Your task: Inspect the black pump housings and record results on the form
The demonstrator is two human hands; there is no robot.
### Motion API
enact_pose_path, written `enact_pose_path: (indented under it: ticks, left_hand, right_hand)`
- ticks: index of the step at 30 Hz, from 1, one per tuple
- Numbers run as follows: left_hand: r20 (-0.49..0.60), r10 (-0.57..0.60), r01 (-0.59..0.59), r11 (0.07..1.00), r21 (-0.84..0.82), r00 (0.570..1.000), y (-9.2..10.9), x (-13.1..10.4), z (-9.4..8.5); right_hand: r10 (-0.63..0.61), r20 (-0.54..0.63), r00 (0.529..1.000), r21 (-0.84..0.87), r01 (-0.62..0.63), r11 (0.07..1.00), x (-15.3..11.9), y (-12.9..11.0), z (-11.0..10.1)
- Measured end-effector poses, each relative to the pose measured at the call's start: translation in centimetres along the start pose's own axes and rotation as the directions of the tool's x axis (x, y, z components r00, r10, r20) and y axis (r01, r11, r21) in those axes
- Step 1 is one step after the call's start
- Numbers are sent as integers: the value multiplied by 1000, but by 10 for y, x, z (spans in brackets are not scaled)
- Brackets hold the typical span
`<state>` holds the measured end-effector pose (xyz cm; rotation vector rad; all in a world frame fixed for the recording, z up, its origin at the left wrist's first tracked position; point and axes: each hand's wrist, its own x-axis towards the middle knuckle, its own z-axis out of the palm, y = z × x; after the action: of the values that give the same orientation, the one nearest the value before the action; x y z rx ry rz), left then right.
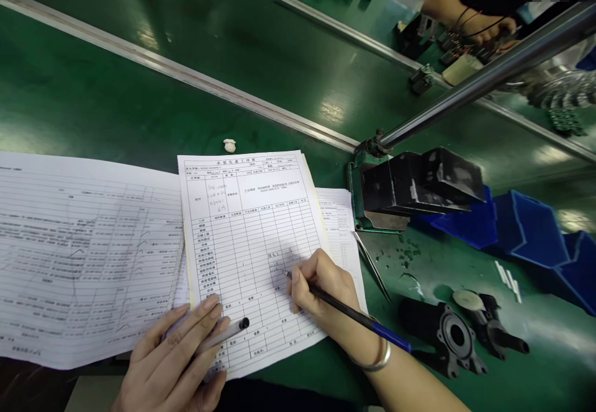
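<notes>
A printed form (261, 232) with a ruled table and some handwriting lies on top of a stack of papers on the green bench. My right hand (326, 291) grips a dark pen (342, 303) with a blue end, its tip at the lower right rows of the table. Across the form's lower left corner rests my left hand (174, 356), fingers stretched over the paper. Between those fingers sits a second pen (226, 332), clear with a black end. Left of the form, a printed sheet (84, 257) with pencil-like tick marks lies turned over and slightly curled.
Tweezers (372, 266) lie right of the papers, near black metal housings (442, 334). Behind them stand a green bracket with black blocks (419, 179) and blue bins (526, 229). A metal rod (479, 77) slants overhead. Across the bench, another person's hand (488, 27) is among small parts.
</notes>
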<state>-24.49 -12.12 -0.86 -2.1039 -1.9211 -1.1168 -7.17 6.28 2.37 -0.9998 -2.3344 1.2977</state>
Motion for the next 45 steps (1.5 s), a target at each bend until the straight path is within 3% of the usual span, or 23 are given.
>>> enact_pose_path:
  ticks: [11,19,27,32,35,45]
  left_hand:
    - [22,58,-58,998,14,998,-6,-4,0]
    - [9,8,-8,1000,2,1000,-1,-1,0]
    - [55,123,-125,992,33,991,-11,-7,-3]
    - [23,49,-49,999,12,999,-6,-3,-2]
    - [29,82,-83,996,17,996,-6,-3,-1]
    - [6,6,-6,1000,2,1000,1,0,0]
  right_hand:
    - [14,19,1000,37,-15,999,2,0,2]
    - [51,49,997,47,-54,997,3,0,1]
    - [63,27,998,78,-65,995,2,0,2]
    - [101,29,994,118,-104,988,2,-2,2]
    - [113,32,993,126,-116,985,2,-3,1]
    - [72,4,997,68,-72,995,3,-2,2]
